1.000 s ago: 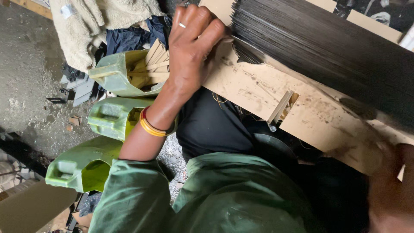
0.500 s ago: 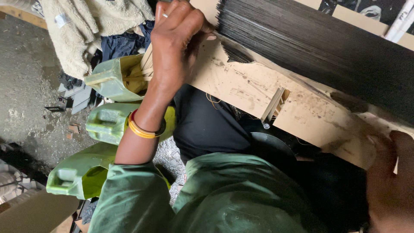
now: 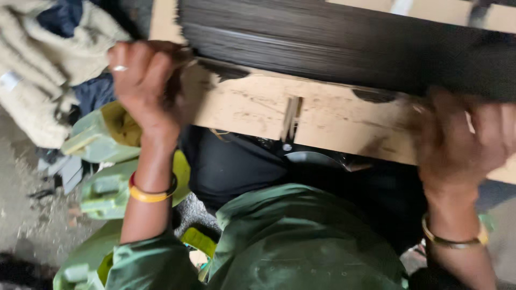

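I see the left hand [image 3: 144, 88] at upper left, fingers curled shut, forearm running down-frame. The right hand [image 3: 466, 140] at right edge is likewise clenched, wrist bent, slightly blurred.

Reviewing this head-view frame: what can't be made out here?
- Right hand: motion-blurred; its grip on the dark sheet stack is unclear.
- Left hand: the fingertips curl out of sight, so whatever they pinch is hidden.
- Green plastic containers: the arm covers part, and the contents are unreadable.

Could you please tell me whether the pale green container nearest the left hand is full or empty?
Cannot tell. The green container lies beside the left hand, which hides most of its yellowish opening.
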